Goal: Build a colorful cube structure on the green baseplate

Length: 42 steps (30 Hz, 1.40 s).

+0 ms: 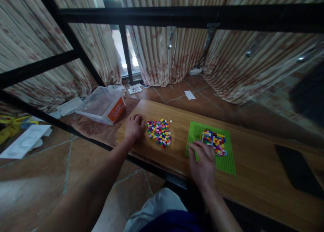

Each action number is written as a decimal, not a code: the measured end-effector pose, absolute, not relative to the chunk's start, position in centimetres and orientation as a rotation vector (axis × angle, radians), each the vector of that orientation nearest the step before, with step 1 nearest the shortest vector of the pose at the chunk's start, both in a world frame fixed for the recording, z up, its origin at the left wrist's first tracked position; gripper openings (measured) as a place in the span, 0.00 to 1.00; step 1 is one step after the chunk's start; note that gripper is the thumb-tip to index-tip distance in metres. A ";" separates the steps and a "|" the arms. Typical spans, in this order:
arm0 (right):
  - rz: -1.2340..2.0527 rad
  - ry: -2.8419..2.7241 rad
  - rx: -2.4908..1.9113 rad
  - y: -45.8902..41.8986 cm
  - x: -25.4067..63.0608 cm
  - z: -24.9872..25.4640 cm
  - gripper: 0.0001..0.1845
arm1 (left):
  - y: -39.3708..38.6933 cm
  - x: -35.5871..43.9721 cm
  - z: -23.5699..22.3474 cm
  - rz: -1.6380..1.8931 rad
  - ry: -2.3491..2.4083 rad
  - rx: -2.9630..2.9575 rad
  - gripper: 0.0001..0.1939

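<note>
My left hand (pixel 135 127) rests palm down on the wooden board, its fingers curled in and no brick showing in them. Just to its right lies a loose pile of small toy bricks (pixel 159 132) in many colours. A green baseplate (pixel 229 166) lies farther right, carrying a block of tightly set multicoloured bricks (pixel 216 142). Over the plate's left part, my right hand (pixel 204 163) has thumb and fingers drawn together close to the set bricks. Whatever is between those fingertips is too small to make out. The hand covers the front left of the built bricks.
A clear plastic box (pixel 101 104) with an orange label stands beyond my left hand. A dark flat phone-like object (pixel 298 169) lies at the right. Black metal rails (pixel 162 16) and striped curtains (pixel 157 56) stand behind. White papers (pixel 189 95) lie on the tiled floor.
</note>
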State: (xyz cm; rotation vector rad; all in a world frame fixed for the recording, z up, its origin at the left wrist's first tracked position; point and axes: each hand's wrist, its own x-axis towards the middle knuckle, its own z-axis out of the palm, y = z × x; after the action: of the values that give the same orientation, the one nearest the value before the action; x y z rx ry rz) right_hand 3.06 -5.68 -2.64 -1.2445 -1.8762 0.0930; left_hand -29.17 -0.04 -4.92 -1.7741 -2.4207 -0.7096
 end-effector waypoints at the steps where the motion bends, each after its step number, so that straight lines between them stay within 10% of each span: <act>1: 0.153 -1.929 -1.235 -5.8 1.9 -2.9 0.11 | -0.1 -29.2 -4.9 -0.714 -2.421 -1.777 0.15; 42: 0.551 -1.915 -1.369 -7.1 2.7 -1.9 0.11 | 0.1 -29.5 -5.1 -0.758 -2.401 -1.769 0.17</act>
State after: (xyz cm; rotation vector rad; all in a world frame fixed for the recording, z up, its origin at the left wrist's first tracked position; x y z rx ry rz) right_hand 2.69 -7.11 -1.86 -1.3689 -1.9147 0.5515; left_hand -29.50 0.13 -5.10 -1.7693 -2.4014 -0.7577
